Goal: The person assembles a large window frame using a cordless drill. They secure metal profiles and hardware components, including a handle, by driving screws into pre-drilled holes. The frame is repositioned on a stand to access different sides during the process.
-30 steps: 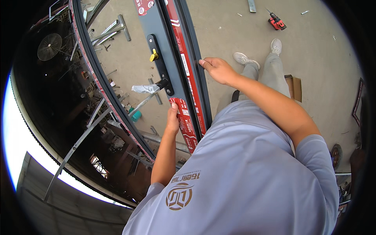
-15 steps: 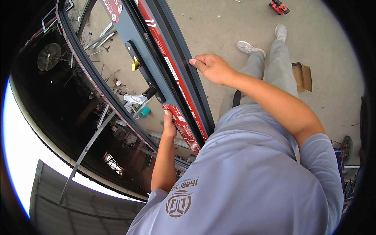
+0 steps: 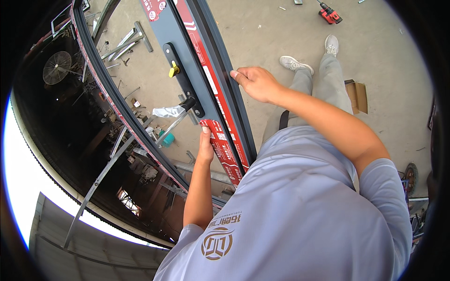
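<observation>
A dark grey door panel (image 3: 165, 29) with red printed film stands upright in front of me. On its face sit a long black handle plate (image 3: 182, 77), a yellow thumb-turn (image 3: 174, 70) and a black lever partly wrapped in white plastic (image 3: 168, 112). My left hand (image 3: 205, 144) grips the panel's edge below the plate, thumb on the red film, fingers hidden behind. Along the panel's right side runs the dark door frame (image 3: 224, 56) with a red film strip. My right hand (image 3: 257, 84) is closed at the frame's outer edge, thumb against it, other fingers curled and partly hidden.
A red cordless drill (image 3: 331, 17) lies on the concrete floor beyond my feet. An open cardboard box (image 3: 357, 96) is at my right. Past the panel are metal profiles (image 3: 143, 36), a teal bucket (image 3: 167, 138) and a large fan (image 3: 57, 67). A wheel (image 3: 410, 179) shows at far right.
The panel with its handle has shifted slightly right, and looks nearer to the red-filmed frame. The view has shifted a little too. Both hands keep their places on the door and frame.
</observation>
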Tool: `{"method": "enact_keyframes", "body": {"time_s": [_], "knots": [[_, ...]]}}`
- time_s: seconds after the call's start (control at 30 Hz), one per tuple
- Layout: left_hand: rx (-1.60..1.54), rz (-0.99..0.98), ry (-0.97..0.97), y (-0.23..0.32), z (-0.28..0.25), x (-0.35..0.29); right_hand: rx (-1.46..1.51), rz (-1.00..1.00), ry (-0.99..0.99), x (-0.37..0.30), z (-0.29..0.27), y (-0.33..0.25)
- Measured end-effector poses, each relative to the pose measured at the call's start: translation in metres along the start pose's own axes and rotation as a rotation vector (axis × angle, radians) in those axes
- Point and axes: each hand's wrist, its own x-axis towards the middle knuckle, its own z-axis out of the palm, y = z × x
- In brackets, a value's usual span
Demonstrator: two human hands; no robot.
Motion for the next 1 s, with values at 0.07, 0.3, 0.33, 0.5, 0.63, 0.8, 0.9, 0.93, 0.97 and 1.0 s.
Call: {"method": "enact_keyframes", "body": {"time_s": [0.07, 0.3, 0.33, 0.5, 0.63, 0.8, 0.9, 0.93, 0.97, 1.0], "knots": [[-0.009, -0.003, 0.006, 0.002, 0.006, -0.002, -0.002, 0.003, 0.020, -0.004, 0.007, 0.002], [-0.022, 0.043, 0.225, -0.007, 0.028, -0.010, -0.102, 0.091, -0.040, -0.031, 0.032, 0.016], [0.010, 0.085, 0.263, -0.010, 0.031, -0.014, -0.128, 0.085, -0.036, -0.034, 0.031, 0.017], [0.194, 0.253, 0.594, -0.031, 0.054, -0.060, -0.184, 0.129, -0.009, -0.045, -0.001, 0.005], [0.108, 0.286, 0.881, -0.055, 0.084, -0.105, -0.200, 0.155, -0.033, -0.041, -0.038, -0.029], [0.049, 0.275, 1.274, -0.085, 0.119, -0.143, -0.303, 0.103, -0.138, -0.035, -0.033, -0.088], [-0.410, 0.101, 1.273, -0.099, 0.158, -0.159, -0.353, 0.099, -0.279, -0.033, -0.006, -0.120], [-0.549, 0.033, 1.216, -0.103, 0.175, -0.165, -0.413, 0.032, -0.366, -0.033, 0.005, -0.128], [-0.678, -0.012, 1.172, -0.109, 0.190, -0.170, -0.459, -0.038, -0.444, -0.032, 0.018, -0.135], [-0.797, -0.040, 1.131, -0.115, 0.204, -0.170, -0.496, -0.113, -0.514, -0.030, 0.032, -0.140]]}}
